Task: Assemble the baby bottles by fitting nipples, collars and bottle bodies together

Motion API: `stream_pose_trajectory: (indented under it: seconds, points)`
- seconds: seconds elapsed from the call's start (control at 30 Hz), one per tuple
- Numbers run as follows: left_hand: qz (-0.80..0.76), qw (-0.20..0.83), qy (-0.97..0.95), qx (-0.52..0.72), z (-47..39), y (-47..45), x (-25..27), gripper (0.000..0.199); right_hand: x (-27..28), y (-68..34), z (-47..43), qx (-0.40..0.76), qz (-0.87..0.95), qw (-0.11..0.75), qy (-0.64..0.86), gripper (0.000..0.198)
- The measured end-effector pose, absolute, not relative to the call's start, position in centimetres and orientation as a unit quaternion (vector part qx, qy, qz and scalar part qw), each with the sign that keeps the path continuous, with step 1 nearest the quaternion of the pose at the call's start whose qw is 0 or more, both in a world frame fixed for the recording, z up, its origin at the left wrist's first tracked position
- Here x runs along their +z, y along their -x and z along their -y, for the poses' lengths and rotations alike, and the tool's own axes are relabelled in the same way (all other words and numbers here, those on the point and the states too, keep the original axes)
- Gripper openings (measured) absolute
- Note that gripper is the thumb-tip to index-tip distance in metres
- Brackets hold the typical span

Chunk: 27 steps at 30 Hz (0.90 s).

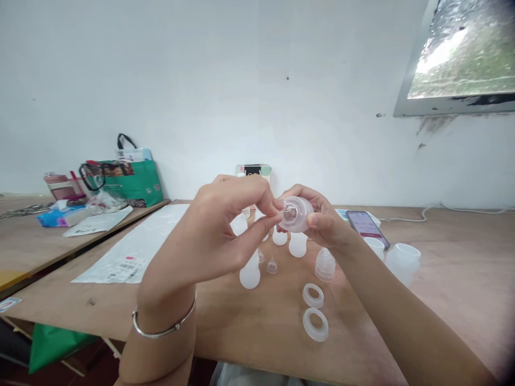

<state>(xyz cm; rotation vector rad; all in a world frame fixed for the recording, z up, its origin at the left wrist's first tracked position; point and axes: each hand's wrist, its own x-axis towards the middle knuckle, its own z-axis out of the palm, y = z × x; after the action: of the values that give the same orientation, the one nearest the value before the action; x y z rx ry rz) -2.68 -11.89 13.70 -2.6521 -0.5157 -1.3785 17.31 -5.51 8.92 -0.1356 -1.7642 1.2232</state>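
Above the table, my right hand (324, 217) is closed around a translucent bottle collar (302, 213), thumb on its near side. A clear baby bottle nipple (289, 211) pokes through the collar, and the thumb and forefinger of my left hand (237, 225) pinch its tip. On the table below lie two loose collar rings (316, 324), one behind the other. A capped clear bottle top (325, 265) stands behind them. Under my hands are another clear nipple (272, 265) and several frosted white rounded pieces (250, 274), partly hidden by my left hand.
On the right are frosted cups (403, 262) and a phone (367, 228) with its screen lit; a white cable (422, 215) runs behind. A white plastic mailer (132, 249) lies left. A green bag (137, 182) and tissue pack (62, 214) sit farther left. A small box (265, 170) stands by the wall.
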Motion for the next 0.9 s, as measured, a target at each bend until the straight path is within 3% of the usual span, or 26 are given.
stream_pose_trajectory:
  seconds: [0.37, 0.5, 0.67, 0.8, 0.9]
  points:
    - [0.179, 0.096, 0.873, -0.443, 11.6, 2.7, 13.6, 0.007, 9.1, -17.3, 5.6, 0.508, 0.703, 0.492, 0.072, 0.037]
    - [0.184, 0.112, 0.88, -0.424, 10.8, 1.9, 13.6, 0.036, 9.3, -17.8, 5.7, 0.523, 0.697, 0.48, 0.098, 0.037]
    - [0.192, 0.086, 0.893, -0.397, 9.9, 1.1, 13.4, 0.024, 9.7, -18.7, 5.9, 0.509, 0.711, 0.463, 0.148, 0.045]
    - [0.179, 0.071, 0.884, -0.427, 9.5, 1.4, 13.4, 0.024, 11.0, -20.7, 6.7, 0.428, 0.75, 0.448, 0.23, 0.048]
    - [0.18, 0.065, 0.881, -0.432, 9.4, 1.9, 13.5, 0.022, 11.7, -23.9, 7.0, 0.259, 0.729, 0.495, 0.395, 0.036]
